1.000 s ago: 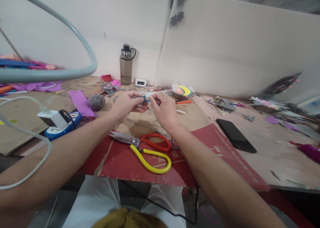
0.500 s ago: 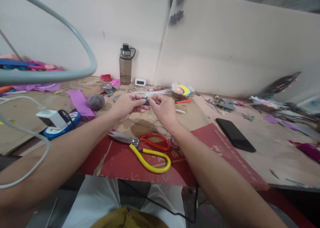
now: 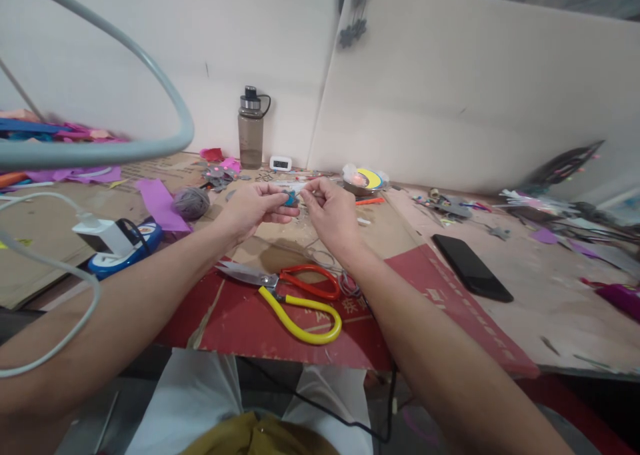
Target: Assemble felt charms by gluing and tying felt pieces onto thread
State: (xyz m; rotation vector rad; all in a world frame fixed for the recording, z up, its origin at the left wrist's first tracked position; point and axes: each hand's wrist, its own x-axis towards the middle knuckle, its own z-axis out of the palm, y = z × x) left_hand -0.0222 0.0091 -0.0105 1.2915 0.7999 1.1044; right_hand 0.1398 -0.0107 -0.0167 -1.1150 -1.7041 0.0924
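A small blue piece (image 3: 290,199) is pinched in the left hand (image 3: 254,210), between thumb and fingers. The right hand (image 3: 331,214) is just beside it, fingertips close together; I can't tell if it holds anything. Scissors (image 3: 271,281) lie nearer the person.

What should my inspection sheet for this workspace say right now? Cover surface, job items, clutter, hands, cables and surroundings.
Surface: red cardboard lies along the near edge of the table.
Job's things: small blue piece, details too small to tell; scissors lying on the red cardboard.
Clutter: yarn ball and purple strip at left; phone at right.
Hands: left hand holds the blue piece; right hand pinched close by, its grip's contents unclear.
Cables: white cable overlaps the left forearm in view; black cable hangs below the near edge.
Surroundings: bottle and small clock stand near the pale wall.
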